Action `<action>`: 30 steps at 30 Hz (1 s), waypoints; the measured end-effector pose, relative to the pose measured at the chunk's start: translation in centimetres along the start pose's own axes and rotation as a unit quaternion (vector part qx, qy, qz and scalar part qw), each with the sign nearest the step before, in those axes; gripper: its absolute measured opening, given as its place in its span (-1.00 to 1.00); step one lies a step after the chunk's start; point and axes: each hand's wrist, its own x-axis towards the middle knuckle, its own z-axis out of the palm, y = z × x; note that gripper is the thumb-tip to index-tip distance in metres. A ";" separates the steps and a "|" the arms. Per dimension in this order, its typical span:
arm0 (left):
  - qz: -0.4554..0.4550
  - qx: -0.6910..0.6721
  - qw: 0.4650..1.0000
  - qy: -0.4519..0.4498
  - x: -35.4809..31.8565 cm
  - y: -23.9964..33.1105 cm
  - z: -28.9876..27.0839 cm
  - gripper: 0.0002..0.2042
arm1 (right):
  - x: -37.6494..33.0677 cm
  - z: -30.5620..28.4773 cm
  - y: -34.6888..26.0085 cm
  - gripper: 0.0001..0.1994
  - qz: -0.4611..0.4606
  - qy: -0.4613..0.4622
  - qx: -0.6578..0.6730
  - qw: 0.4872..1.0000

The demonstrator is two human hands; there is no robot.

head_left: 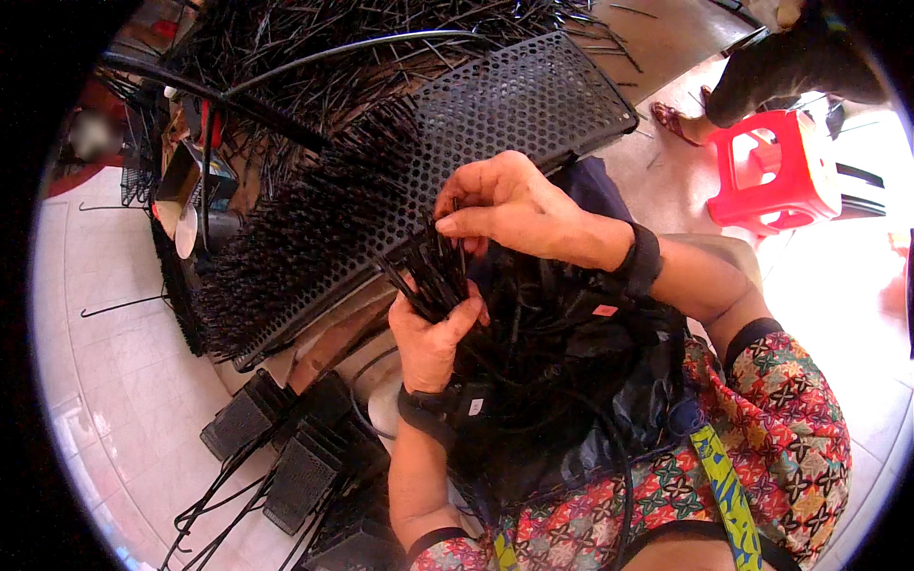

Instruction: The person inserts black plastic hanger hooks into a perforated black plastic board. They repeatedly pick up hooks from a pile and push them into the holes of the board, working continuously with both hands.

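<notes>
Both hands crowd the perforated panel's (533,95) near edge: left (430,344) gripping black sticks (433,276), right (500,202) seemingly pinching one.

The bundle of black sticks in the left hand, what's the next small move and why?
Probably draw one stick free: the right hand pinches at the top of the bundle of black sticks gripped by the left hand, and the perforated black board beside them has open holes.

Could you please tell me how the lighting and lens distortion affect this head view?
In the head view, daylight overexposes the floor beside the red plastic stool; the fisheye bends the black perforated panel and blackens the corners; both hands stay sharp.
</notes>
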 end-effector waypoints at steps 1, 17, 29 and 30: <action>0.000 -0.001 1.000 -0.003 0.0 -0.1 -0.1 -0.70 | 0.0 -0.1 0.1 -0.90 -0.003 0.004 -0.011 1.000; 0.013 -0.019 1.000 0.018 0.0 -0.7 -0.8 -0.74 | 4.4 -2.5 -1.7 -0.92 -0.260 0.206 -0.007 0.943; -0.002 -0.013 1.000 0.015 -0.1 -0.6 -1.0 -0.75 | 6.4 -1.0 -0.4 -0.89 -0.384 0.128 -0.350 0.844; 0.000 -0.007 1.000 0.014 0.0 -0.6 -1.1 -0.75 | 6.9 -0.7 -0.2 -0.91 -0.405 0.116 -0.338 0.842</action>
